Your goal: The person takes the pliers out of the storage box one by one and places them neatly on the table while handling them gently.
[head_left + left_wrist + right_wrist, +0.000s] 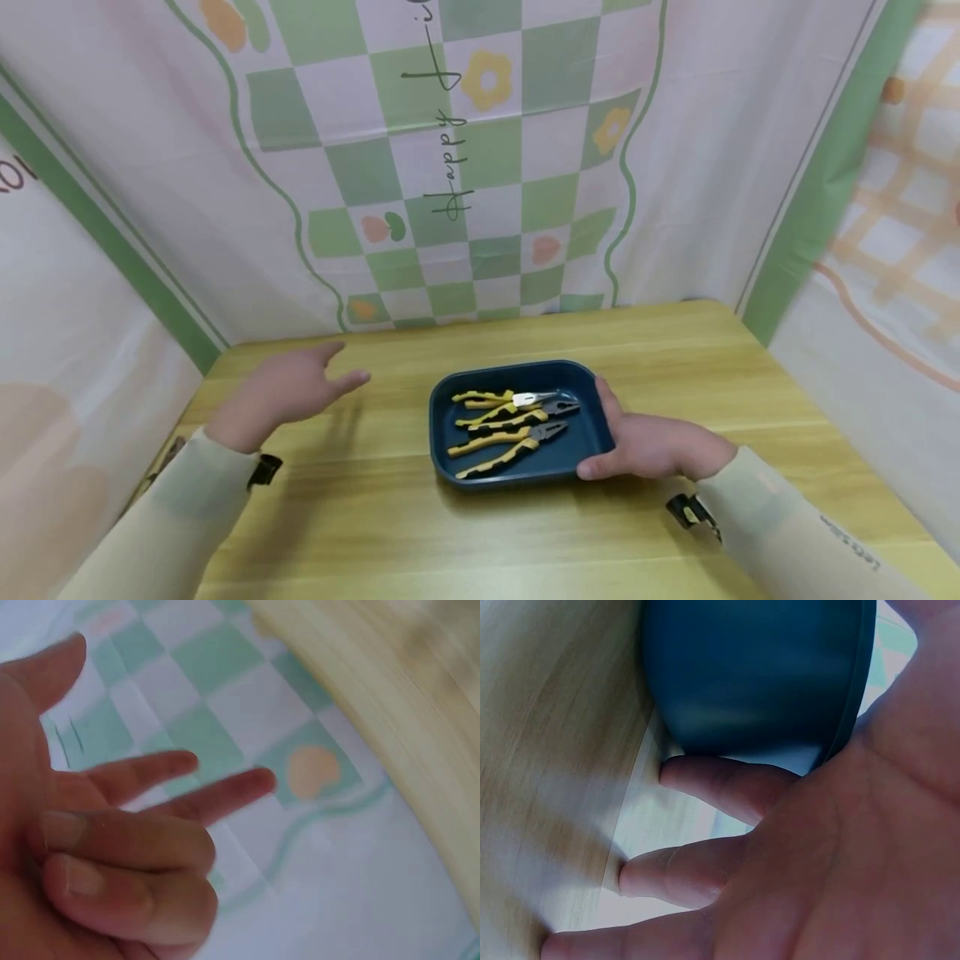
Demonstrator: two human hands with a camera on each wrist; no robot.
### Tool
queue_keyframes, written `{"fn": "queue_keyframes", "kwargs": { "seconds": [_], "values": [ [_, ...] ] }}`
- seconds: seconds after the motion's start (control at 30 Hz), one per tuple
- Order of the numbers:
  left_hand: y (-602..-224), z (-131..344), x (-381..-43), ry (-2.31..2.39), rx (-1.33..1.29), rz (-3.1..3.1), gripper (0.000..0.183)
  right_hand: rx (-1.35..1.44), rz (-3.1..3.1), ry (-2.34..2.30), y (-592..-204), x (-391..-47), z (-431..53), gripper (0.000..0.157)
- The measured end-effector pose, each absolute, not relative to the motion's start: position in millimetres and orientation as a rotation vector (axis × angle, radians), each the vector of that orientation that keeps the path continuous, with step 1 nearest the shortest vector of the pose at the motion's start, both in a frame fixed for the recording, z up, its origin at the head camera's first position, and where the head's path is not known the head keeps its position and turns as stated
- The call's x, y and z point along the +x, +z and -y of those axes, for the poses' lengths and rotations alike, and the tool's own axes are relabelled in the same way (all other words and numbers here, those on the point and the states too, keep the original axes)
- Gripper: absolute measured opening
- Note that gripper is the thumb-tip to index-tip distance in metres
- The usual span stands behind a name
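Note:
A dark blue tray with rounded corners sits on the wooden table. In it lie three pairs of pliers with yellow and black handles. The long-nose pliers at the back have silver jaws; the front pliers have dark jaws and spread handles. My right hand rests against the tray's right end, thumb at the near corner. In the right wrist view its straight, spread fingers reach the tray's outer wall. My left hand hovers left of the tray, holding nothing, with two fingers loosely bent.
A curtain with green checks stands behind the table. More printed cloth hangs on the left and right sides. A dark object lies at the table's left edge, partly hidden by the left sleeve.

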State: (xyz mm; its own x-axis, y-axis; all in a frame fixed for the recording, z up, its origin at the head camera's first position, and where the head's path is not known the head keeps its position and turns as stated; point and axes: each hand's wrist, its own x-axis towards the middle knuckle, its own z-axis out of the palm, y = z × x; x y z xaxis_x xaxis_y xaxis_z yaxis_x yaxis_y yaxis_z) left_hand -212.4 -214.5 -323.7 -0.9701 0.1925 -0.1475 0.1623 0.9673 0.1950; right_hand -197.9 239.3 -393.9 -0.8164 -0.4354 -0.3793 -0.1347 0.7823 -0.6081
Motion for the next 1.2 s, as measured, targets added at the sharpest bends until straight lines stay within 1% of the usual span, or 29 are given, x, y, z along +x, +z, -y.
{"fn": "queue_keyframes", "kwargs": {
  "seconds": [0.2, 0.37, 0.53, 0.6, 0.73, 0.77, 0.97, 1.2],
  "values": [
    [-324.6, 169.7, -225.2, 0.165, 0.545, -2.981, 0.083, -0.412, -2.470, -0.777, -398.8, -198.9, -238.0, 0.136],
    [-324.1, 132.9, -229.1, 0.132, 0.595, -2.944, 0.076, -0.407, -2.473, -0.771, -399.0, -199.2, -237.9, 0.136],
    [-332.4, 104.5, -236.3, 0.080, 0.685, -2.894, 0.067, -0.405, -2.479, -0.760, -398.1, -199.7, -238.5, 0.136],
    [-334.8, 95.1, -239.9, 0.114, 0.717, -2.854, 0.067, -0.405, -2.478, -0.762, -397.7, -199.5, -238.3, 0.136],
    [-338.1, 81.2, -249.3, 0.256, 0.751, -2.729, 0.073, -0.409, -2.467, -0.778, -397.4, -198.5, -237.1, 0.136],
    [-339.4, 78.7, -252.3, 0.291, 0.752, -2.696, 0.072, -0.410, -2.467, -0.778, -397.4, -198.6, -236.9, 0.136],
    [-350.0, 68.8, -266.0, 0.359, 0.673, -2.580, 0.074, -0.408, -2.469, -0.770, -397.9, -198.9, -237.3, 0.136],
    [-358.7, 57.4, -272.7, 0.374, 0.642, -2.505, 0.084, -0.413, -2.468, -0.774, -399.1, -199.2, -238.5, 0.136]
  ]
}}
